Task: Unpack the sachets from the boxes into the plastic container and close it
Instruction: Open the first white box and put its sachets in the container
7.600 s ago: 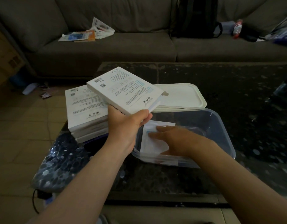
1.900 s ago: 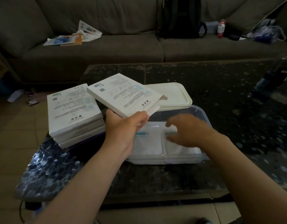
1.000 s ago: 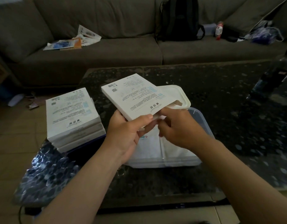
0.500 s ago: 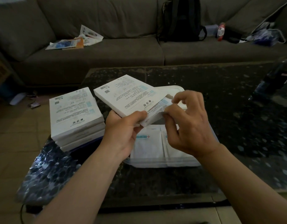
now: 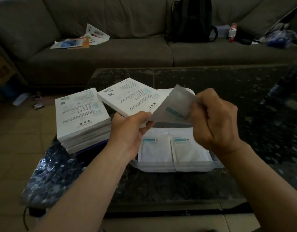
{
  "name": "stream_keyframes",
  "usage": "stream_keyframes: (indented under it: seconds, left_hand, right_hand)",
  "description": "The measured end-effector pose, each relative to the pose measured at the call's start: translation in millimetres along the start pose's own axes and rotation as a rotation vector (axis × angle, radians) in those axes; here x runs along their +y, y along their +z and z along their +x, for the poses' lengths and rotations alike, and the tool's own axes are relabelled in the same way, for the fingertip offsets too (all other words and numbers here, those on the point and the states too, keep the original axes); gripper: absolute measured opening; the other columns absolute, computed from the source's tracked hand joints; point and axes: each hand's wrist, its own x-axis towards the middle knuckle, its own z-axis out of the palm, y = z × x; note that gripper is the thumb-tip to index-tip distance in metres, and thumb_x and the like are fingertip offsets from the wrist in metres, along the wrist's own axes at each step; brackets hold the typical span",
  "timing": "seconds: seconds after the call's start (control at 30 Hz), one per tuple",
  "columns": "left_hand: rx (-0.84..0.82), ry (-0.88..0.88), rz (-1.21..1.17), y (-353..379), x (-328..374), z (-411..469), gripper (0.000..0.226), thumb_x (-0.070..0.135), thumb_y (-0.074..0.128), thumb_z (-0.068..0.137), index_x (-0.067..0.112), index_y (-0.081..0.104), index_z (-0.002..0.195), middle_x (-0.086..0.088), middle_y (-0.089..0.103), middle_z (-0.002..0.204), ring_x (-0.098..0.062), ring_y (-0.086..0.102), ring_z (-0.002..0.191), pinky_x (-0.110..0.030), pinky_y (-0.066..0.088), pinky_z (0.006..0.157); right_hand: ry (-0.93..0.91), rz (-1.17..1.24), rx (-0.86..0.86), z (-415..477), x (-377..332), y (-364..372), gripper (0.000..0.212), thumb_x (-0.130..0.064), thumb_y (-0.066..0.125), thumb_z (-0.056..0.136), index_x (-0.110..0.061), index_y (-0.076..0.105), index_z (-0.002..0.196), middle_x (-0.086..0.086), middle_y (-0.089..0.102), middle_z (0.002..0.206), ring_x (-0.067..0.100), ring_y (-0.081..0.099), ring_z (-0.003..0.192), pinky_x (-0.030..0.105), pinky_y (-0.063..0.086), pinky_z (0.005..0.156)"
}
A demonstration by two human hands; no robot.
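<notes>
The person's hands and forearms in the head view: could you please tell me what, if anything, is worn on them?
Nothing shows on either. The left hand and the right hand are bare, with no gloves, rings or watch visible; the left forearm and right forearm run uncovered to the frame's edge, no sleeves.

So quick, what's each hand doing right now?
Left hand: closed round a white box, holding it up.
Right hand: pinching a sachet at the box's end.

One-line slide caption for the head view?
Right hand pinches a sachet at the end of the box gripped by the left hand, above the container with two sachets.
</notes>
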Motion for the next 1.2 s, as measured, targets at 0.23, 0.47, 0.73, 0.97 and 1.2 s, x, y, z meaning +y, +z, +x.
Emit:
stream_keyframes:
  seconds: [0.23,0.47,0.73,0.97,1.2]
  left_hand:
    - [0.045,0.062,0.008,2.9,-2.2,-1.2,0.055,-0.011,0.069,0.091,0.017,0.059,0.138,-0.004,0.076,0.125,-0.023,0.073,0.115,-0.034,0.064,0.080]
    - [0.119,0.190,0.021,0.4,2.2,1.8,0.059,-0.012,0.068,0.091,0.015,0.051,0.141,-0.004,0.068,0.133,-0.023,0.070,0.120,-0.030,0.064,0.079]
    - [0.107,0.194,0.038,-2.8,-0.4,0.1,0.061,-0.013,0.066,0.092,0.019,0.050,0.142,0.000,0.069,0.131,-0.020,0.070,0.119,-0.032,0.064,0.081]
    - [0.103,0.168,0.053,-5.2,-2.3,1.0,0.061,-0.014,0.067,0.091,0.020,0.052,0.140,-0.001,0.071,0.131,-0.021,0.071,0.119,-0.032,0.064,0.080]
    - [0.094,0.173,0.061,-6.6,-3.7,1.5,0.062,-0.013,0.066,0.092,0.019,0.051,0.143,-0.003,0.070,0.133,-0.022,0.070,0.121,-0.032,0.064,0.081]
  right_hand:
    - [0.290,0.215,0.129,3.8,23.7,-7.8,0.016,-0.006,0.044,0.095,-0.010,0.046,0.079,-0.011,0.046,0.068,0.002,0.051,0.057,0.009,0.039,0.049]
    - [0.551,0.282,-0.221,-6.3,34.8,7.8,0.022,-0.014,0.046,0.100,-0.013,0.051,0.079,0.000,0.054,0.072,0.010,0.057,0.061,0.017,0.047,0.051]
    - [0.588,0.196,-0.426,-6.7,25.0,27.0,0.019,-0.022,0.041,0.104,-0.010,0.052,0.093,-0.005,0.053,0.083,0.010,0.053,0.076,0.007,0.041,0.056]
    - [0.581,0.081,-0.661,-4.9,45.1,31.1,0.023,-0.018,0.056,0.093,-0.027,0.045,0.111,-0.005,0.057,0.106,0.011,0.059,0.090,0.011,0.043,0.057]
    - [0.470,-0.040,-0.842,-9.5,41.2,45.0,0.046,-0.013,0.062,0.092,-0.028,0.052,0.135,-0.002,0.059,0.131,0.018,0.055,0.115,0.025,0.044,0.092]
